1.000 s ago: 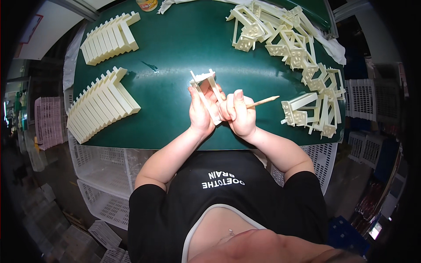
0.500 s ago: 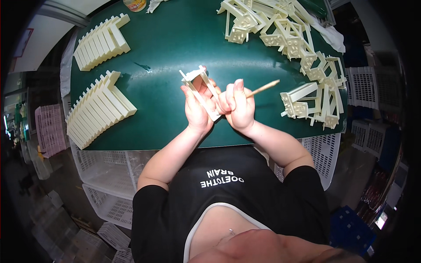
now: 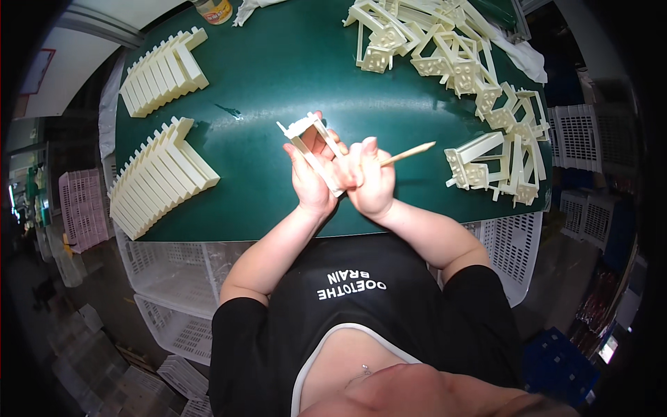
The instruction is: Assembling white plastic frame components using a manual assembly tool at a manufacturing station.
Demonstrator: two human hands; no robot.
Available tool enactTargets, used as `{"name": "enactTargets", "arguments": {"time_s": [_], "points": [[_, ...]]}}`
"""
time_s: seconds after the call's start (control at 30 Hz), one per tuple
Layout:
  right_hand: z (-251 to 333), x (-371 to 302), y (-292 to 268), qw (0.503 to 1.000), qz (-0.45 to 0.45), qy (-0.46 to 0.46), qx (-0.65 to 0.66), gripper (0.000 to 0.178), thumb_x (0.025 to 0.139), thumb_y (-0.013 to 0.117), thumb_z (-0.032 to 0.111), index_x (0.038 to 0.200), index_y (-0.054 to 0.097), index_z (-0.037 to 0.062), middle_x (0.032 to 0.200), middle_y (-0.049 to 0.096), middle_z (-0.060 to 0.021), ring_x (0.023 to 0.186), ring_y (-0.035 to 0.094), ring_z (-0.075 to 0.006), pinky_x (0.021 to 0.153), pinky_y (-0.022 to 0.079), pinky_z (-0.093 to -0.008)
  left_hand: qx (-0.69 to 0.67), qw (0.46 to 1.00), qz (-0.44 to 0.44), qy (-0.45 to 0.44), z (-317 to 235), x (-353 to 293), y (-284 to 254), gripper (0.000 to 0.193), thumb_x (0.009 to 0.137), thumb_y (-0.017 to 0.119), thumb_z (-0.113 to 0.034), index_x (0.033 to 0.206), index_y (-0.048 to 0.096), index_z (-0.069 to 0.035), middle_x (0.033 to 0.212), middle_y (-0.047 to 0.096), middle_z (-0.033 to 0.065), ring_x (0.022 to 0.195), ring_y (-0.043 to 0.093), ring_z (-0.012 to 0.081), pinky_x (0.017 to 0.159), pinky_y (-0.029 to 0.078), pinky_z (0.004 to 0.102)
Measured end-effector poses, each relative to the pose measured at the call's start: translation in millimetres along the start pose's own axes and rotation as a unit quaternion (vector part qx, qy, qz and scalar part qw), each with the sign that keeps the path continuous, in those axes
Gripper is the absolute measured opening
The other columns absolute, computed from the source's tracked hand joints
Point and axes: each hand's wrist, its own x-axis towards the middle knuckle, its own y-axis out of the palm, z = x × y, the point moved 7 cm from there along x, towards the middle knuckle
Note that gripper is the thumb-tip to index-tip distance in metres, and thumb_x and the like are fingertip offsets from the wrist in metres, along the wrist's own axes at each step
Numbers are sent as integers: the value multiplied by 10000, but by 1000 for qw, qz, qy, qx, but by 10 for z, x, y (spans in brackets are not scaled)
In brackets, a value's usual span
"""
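My left hand [image 3: 310,182] is closed around a cream plastic frame [image 3: 303,127], a slim open rectangle held tilted above the table. My right hand [image 3: 373,182] grips a thin wooden stick [image 3: 410,153], its pointed end sticking out to the right. The right fingers meet the frame's near right part; the exact contact there is hidden and slightly blurred. At the right lies a loose heap of similar cream frames [image 3: 474,147]. Two neat rows of them stand at the left, a nearer row [image 3: 163,182] and a farther row [image 3: 163,76].
All this is on a green table [image 3: 278,69]. A jar [image 3: 214,10] and a white cloth [image 3: 251,8] sit at its far edge, and a white plastic bag [image 3: 522,59] lies behind the heap. White plastic crates [image 3: 170,267] stand under the near edge.
Both hands have shifted slightly left, carrying the frame and stick along. The right fingers have moved on the frame. The rows and the heap are unchanged.
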Motion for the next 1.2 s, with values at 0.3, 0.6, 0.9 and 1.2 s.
{"name": "enactTargets", "arguments": {"time_s": [0.3, 0.6, 0.9, 1.2], "points": [[139, 131, -316, 1000, -30, 5, -3, 548, 1042, 260, 427, 596, 347, 121, 471, 315, 3, 401, 264, -100, 420, 254, -260, -41, 997, 61, -14, 48, 21, 1, 701, 978, 215, -606, 1410, 338, -67, 1006, 541, 87, 854, 545, 197, 774, 479, 338], [44, 45, 79, 992, -13, 82, 96, 550, 1034, 252, 467, 589, 332, 154, 475, 276, 13, 415, 236, -109, 440, 243, -279, 11, 999, -2, -34, -1, 46, 26, 740, 979, 198, -612, 1417, 357, -37, 1036, 554, 94, 879, 557, 191, 814, 488, 342], [901, 210, -259, 984, -133, -94, -76, 710, 971, 143, 636, 798, 488, 41, 727, 512, -82, 646, 442, -172, 661, 365, -293, -88, 970, 130, -186, 104, 52, -14, 761, 968, 208, -635, 1456, 325, -63, 1039, 571, 52, 868, 584, 176, 792, 501, 341], [794, 49, -332, 941, 19, -55, -334, 266, 1009, 473, 198, 872, 574, -6, 812, 583, -75, 617, 525, -89, 562, 432, -204, -71, 972, 134, -179, 102, 93, 31, 754, 973, 188, -625, 1458, 322, -63, 1082, 567, 60, 940, 582, 184, 842, 500, 359]]}}
